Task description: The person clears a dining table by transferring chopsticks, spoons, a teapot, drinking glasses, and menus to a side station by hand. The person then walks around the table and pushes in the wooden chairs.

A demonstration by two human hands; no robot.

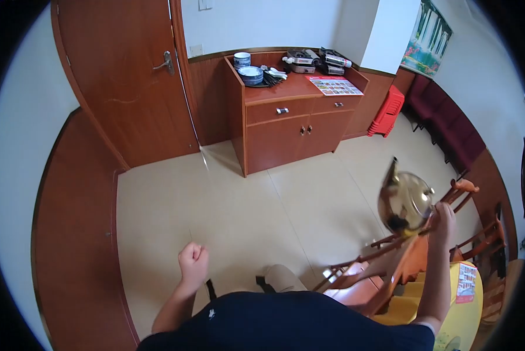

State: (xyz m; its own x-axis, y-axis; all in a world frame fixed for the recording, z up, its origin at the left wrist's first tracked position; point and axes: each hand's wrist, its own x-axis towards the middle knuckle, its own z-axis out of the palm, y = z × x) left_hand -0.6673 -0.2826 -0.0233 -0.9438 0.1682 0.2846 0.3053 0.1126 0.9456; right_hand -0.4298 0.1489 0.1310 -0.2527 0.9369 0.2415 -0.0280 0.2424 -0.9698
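Your right hand (444,219) grips the gold kettle (407,202), fingers curled — your left hand (193,261) (well apart) makes an empty-looking fist

The round, gold-coloured metal kettle (411,200) looked smooth and glossy, the boxy reddish-brown wooden sideboard (274,143) satiny; just beside the sideboard, stacked red plastic stools (388,111) looked smooth.

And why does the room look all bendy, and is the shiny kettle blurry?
Head view: the door frame and walls curve, probably from a very wide lens, with black corners; head view again: the kettle and right hand look slightly smeared, the cabinet sharper.
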